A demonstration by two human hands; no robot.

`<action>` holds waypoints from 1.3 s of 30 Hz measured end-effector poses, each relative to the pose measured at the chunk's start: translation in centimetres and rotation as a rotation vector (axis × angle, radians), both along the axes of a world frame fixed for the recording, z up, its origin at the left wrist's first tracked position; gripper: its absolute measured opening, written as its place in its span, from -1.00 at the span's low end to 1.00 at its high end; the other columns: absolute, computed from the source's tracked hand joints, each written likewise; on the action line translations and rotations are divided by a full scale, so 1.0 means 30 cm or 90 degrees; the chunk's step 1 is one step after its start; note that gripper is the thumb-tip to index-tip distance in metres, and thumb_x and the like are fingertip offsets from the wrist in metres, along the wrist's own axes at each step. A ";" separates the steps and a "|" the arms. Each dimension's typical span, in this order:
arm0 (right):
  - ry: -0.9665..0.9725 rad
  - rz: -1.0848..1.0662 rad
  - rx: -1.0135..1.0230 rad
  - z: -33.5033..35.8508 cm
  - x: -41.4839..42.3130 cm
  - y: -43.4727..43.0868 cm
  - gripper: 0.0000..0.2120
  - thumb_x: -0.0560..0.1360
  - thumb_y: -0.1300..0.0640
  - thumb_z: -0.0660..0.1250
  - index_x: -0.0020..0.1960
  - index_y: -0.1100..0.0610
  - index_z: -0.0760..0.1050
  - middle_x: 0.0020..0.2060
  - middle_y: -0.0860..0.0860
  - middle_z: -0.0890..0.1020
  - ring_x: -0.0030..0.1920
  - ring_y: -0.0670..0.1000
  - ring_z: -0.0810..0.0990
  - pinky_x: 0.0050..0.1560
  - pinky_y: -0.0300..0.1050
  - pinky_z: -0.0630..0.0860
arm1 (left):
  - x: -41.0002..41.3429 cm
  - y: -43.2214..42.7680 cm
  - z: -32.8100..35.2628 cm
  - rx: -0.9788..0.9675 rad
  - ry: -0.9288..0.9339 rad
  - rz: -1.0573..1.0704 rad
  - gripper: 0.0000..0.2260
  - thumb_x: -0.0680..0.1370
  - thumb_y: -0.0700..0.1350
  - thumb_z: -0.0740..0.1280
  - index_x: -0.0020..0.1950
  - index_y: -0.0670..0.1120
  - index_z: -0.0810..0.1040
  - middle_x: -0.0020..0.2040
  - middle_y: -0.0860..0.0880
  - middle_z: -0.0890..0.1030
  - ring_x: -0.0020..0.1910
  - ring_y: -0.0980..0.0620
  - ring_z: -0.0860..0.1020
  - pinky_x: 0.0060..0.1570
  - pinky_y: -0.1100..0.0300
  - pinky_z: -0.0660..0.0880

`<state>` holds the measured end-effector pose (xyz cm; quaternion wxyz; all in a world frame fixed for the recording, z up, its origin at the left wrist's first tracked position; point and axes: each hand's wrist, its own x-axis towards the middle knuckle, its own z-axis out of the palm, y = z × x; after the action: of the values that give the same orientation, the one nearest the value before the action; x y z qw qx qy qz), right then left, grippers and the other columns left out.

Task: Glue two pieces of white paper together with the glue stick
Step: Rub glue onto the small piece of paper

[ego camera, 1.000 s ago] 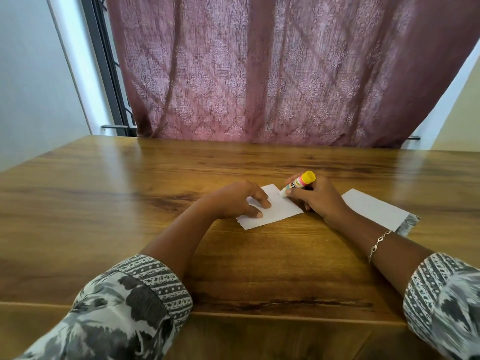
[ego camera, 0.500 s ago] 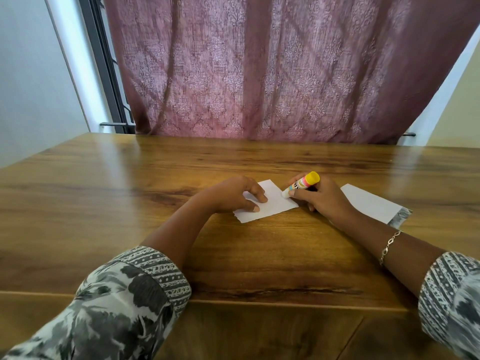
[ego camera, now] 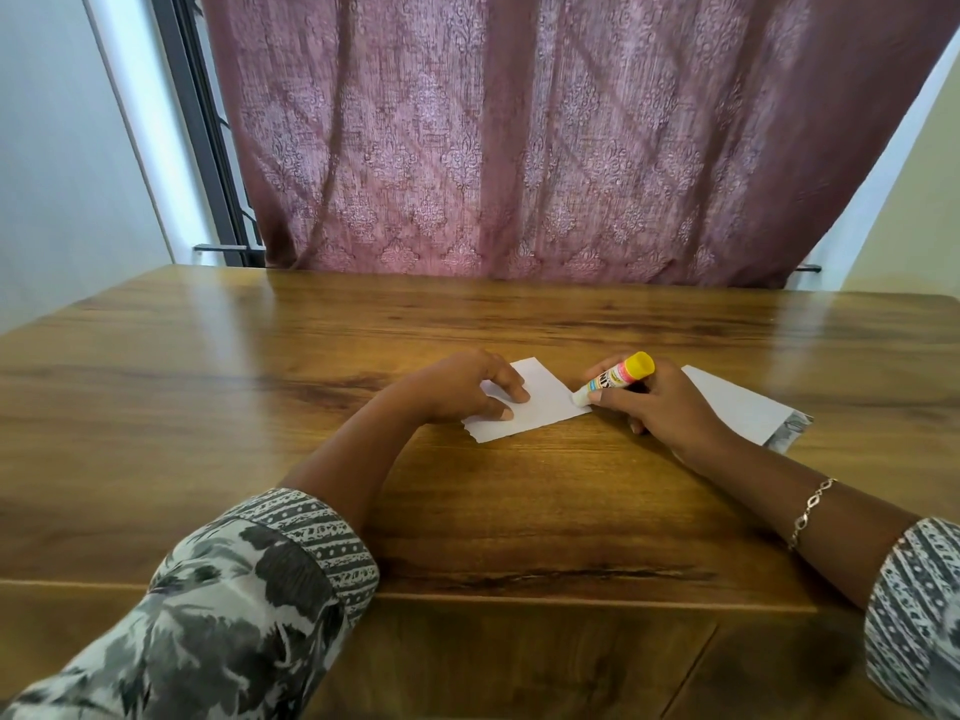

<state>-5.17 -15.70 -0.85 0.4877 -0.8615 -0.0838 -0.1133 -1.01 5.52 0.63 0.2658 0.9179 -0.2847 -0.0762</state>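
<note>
While my left hand (ego camera: 457, 389) lies flat over the near-left part of the small white paper (ego camera: 540, 407), its fingers are spread and pressing the sheet down onto the wooden surface (ego camera: 260, 407); it grips nothing, it only pins. I see the thumb and forefinger both resting on the sheet, with the paper's left edge looking ragged where it sticks out below the thumb.

My right hand (ego camera: 660, 407) is closed around the glue stick (ego camera: 618, 379), holding it tilted, yellow end up and to the right, white tip down and to the left. That tip meets the right corner of the small paper, just beside my right forefinger. Whether glue is actually exposed at the tip I cannot make out; it looks pale and is too small to judge.

Behind and to the right of my right hand lies the second white paper (ego camera: 737, 407), partly hidden under the wrist, with a printed grey patch showing at its far right corner. It sits near the first sheet but apart from it.

I wear a thin chain bracelet (ego camera: 810, 511) on the right wrist and patterned grey sleeves (ego camera: 249, 579) on both arms. A maroon patterned curtain (ego camera: 519, 148) hangs behind the surface.
</note>
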 end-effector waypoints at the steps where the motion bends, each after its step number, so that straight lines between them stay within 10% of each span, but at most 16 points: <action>1: -0.001 0.000 0.000 -0.001 -0.003 -0.003 -0.85 0.40 0.20 0.38 -0.03 0.10 0.56 -0.21 -0.07 0.56 -0.46 -0.20 0.49 -0.55 -0.43 0.33 | 0.001 0.000 0.000 0.000 -0.001 0.000 -0.71 0.48 -0.26 0.34 0.20 -0.12 0.55 0.35 -0.06 0.44 0.36 -0.02 0.33 0.36 0.11 0.20; 12: -0.008 0.010 0.043 -0.016 -0.007 -0.026 -0.91 0.43 0.19 0.36 -0.10 0.03 0.57 -0.35 -0.04 0.55 -0.52 -0.11 0.42 -0.49 -0.25 0.34 | 0.007 -0.001 -0.003 0.005 -0.001 -0.010 -0.70 0.48 -0.24 0.35 0.21 -0.12 0.54 0.33 -0.05 0.46 0.34 0.01 0.35 0.21 0.28 0.19; 24: 0.038 0.016 0.201 -0.011 0.005 -0.030 -0.92 0.47 0.17 0.31 -0.06 0.10 0.56 -0.41 0.04 0.47 -0.50 -0.14 0.40 -0.54 -0.29 0.39 | -0.013 -0.013 0.015 0.194 -0.110 0.066 -0.63 0.51 0.04 0.28 0.32 0.04 0.44 0.36 -0.04 0.40 0.32 -0.04 0.35 0.34 -0.01 0.26; 39: -0.015 -0.063 0.080 -0.010 0.116 0.065 -0.87 0.49 0.15 0.29 0.04 0.06 0.50 -0.31 -0.02 0.52 -0.42 -0.03 0.48 -0.39 -0.25 0.45 | -0.021 -0.070 -0.024 0.244 -0.236 0.254 -0.56 0.49 0.22 0.22 0.24 -0.01 0.48 0.30 -0.07 0.45 0.30 -0.11 0.36 0.22 -0.05 0.28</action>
<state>-1.70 -13.76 -1.14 0.5333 -0.8311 -0.0399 -0.1523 -1.64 3.42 -0.09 0.0412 0.9871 -0.1230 0.0938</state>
